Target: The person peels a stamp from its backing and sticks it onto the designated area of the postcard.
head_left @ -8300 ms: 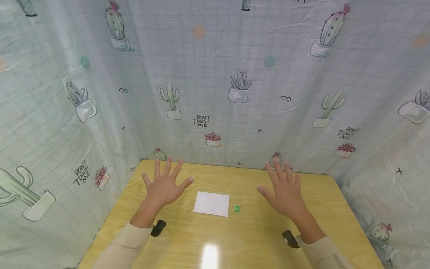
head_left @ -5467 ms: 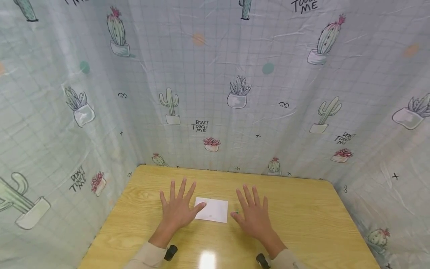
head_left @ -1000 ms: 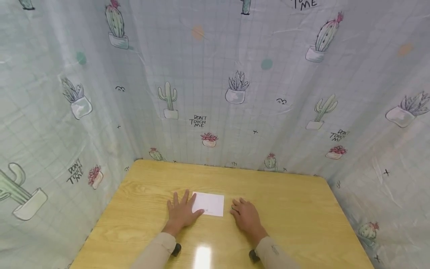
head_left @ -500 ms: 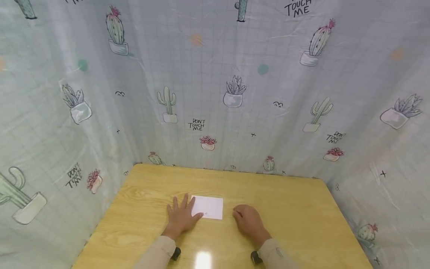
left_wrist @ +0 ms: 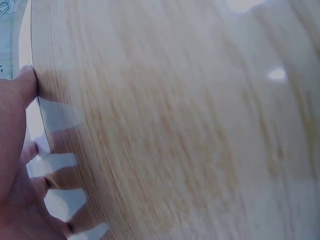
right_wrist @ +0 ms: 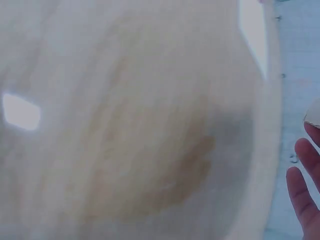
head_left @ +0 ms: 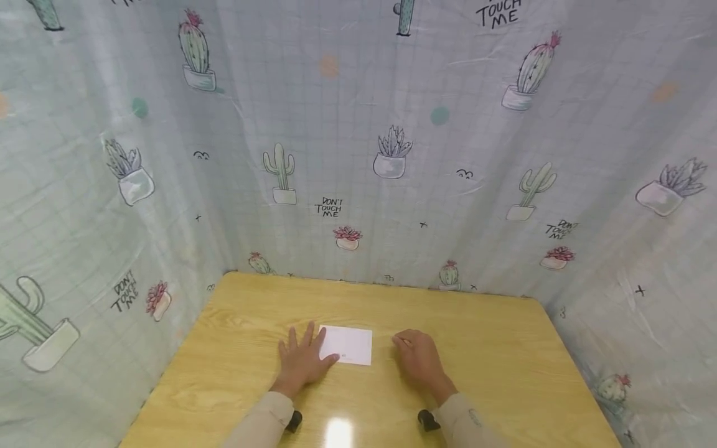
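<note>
A white rectangular card [head_left: 353,345] with small print along its near edge lies on the wooden table. My left hand [head_left: 302,359] rests over its left edge, fingers spread, thumb on the near left corner; in the left wrist view the thumb [left_wrist: 25,85] presses the edge of the card [left_wrist: 35,120]. To the right of the card, my right hand [head_left: 419,358] is above the table with curled fingers. It pinches a small stamp, whose pale back [right_wrist: 313,114] shows at the fingertips in the right wrist view; the hand hides most of it in the head view.
The yellow wooden table [head_left: 493,367] has rounded far corners. A curtain [head_left: 358,124] printed with cacti surrounds it at the back and both sides. Dark wrist cameras [head_left: 428,420] sit under both cuffs. A bright light reflection lies on the near table.
Both hands came down from above the table; the left settled on the card. The right took the small green stamp from beside the card and in the last half second lifted slightly away rightward.
</note>
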`<action>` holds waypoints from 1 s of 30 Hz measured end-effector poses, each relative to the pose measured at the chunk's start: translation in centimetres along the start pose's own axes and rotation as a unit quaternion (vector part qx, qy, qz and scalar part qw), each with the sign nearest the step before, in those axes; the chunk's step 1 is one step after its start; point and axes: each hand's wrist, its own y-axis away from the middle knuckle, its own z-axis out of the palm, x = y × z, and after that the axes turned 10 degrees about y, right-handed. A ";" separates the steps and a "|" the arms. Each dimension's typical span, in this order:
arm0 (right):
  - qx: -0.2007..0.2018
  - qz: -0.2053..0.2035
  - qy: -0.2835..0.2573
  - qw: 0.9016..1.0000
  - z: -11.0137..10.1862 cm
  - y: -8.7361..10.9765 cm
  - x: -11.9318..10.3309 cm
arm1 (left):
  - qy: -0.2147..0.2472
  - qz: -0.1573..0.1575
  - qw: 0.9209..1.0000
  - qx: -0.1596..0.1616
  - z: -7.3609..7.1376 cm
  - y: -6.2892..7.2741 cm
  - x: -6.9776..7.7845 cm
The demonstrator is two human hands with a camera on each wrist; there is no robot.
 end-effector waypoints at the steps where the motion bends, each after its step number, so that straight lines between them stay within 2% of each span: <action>1: 0.002 0.010 -0.012 1.000 -0.2 -0.2 -0.2 | -0.001 -0.001 1.000 0.001 0.0 0.0 0.0; 5: 0.012 0.030 -0.036 0.999 -1.1 -0.9 -1.0 | 0.003 -0.002 1.000 -0.002 0.0 -0.1 0.0; 11: 0.053 0.017 -0.048 0.997 -1.8 -1.8 -1.9 | 0.002 -0.008 1.000 -0.008 0.1 -0.1 -0.2; 16: 0.065 0.046 -0.099 0.992 -2.6 -2.2 -2.7 | 0.008 -0.013 1.000 -0.010 -0.1 -0.1 -0.3; 22: 0.080 0.086 -0.134 0.984 -4.0 -2.5 -3.4 | 0.008 -0.010 1.000 -0.013 0.1 -0.4 -0.3; 30: 0.105 0.098 -0.154 0.978 -5.7 -2.9 -4.7 | 0.031 -0.019 0.999 -0.014 -0.2 -0.2 0.1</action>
